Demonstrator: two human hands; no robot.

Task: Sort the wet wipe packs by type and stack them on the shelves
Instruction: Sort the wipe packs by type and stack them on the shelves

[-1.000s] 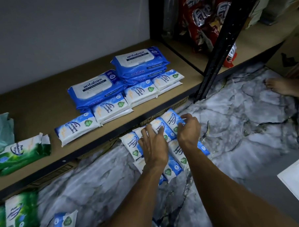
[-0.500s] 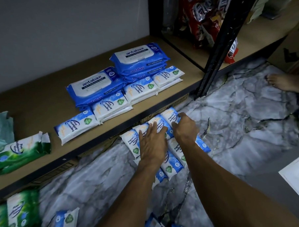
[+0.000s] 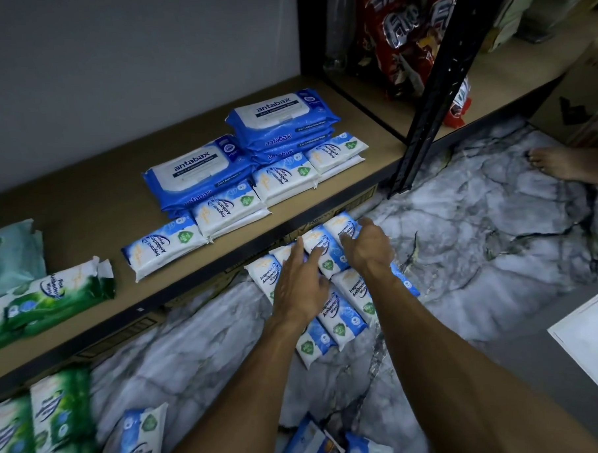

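Observation:
Several small blue-and-white wipe packs [image 3: 342,313] lie in a cluster on the marble floor just in front of the low shelf [image 3: 84,208]. My left hand [image 3: 298,284] lies flat on the left packs with its fingers spread. My right hand [image 3: 367,247] curls its fingers round the far pack [image 3: 340,226] at the shelf's edge. On the shelf stand large blue antabax packs [image 3: 199,169] in two stacks, with a row of small blue-and-white packs [image 3: 161,246] in front. Green packs [image 3: 44,299] lie at the shelf's left.
More green packs [image 3: 56,418] and blue packs [image 3: 139,435] lie on the floor at lower left. A black shelf post [image 3: 429,94] rises at right, with red snack bags [image 3: 395,33] behind. A person's bare foot [image 3: 558,163] rests at far right. White paper [image 3: 594,347] lies lower right.
Both hands have slid forward over the floor packs toward the shelf edge. The right hand's fingers have closed round the far pack.

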